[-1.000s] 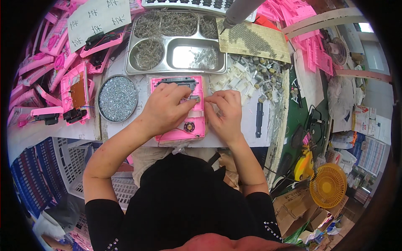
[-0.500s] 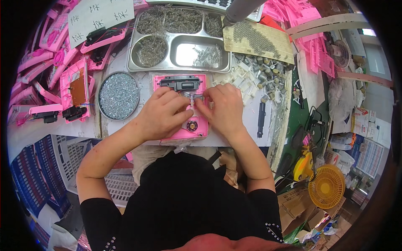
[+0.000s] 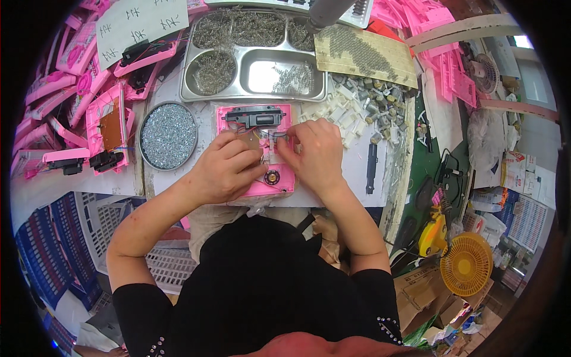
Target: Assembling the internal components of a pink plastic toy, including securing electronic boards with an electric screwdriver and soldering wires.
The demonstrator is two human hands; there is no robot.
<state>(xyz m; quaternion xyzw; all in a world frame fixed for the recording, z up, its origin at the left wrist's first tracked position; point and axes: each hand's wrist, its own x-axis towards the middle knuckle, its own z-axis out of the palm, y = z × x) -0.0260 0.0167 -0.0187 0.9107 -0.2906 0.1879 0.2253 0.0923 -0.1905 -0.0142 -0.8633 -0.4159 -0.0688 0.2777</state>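
A pink plastic housing (image 3: pixel 257 191) lies face up before me, its inside showing. A black mechanism (image 3: pixel 254 116) sits across its far end, and a round black part with a brassy centre (image 3: pixel 272 178) at its near end. Thin wires (image 3: pixel 253 129) run between them around a small pale part (image 3: pixel 273 156). My left hand (image 3: pixel 229 171) rests over the housing's left side, fingers curled and tips together beside the pale part. At the right edge, my right hand (image 3: pixel 318 152) has thumb and index finger closed near the wires. What either pinch holds is too small to make out.
Left stands a round dish of small screws (image 3: pixel 168 135); behind, a steel compartment tray (image 3: pixel 196 95) holds springs. White plastic pieces (image 3: pixel 348 107), small motors (image 3: pixel 386 101) and a black strip (image 3: pixel 372 168) lie right. Pink housings (image 3: pixel 77 113) crowd the left. A grey tool (image 3: pixel 326 13) hangs above.
My left hand has drawn back slightly toward me and to the left, uncovering more of the housing's middle. My right hand stays almost in place.
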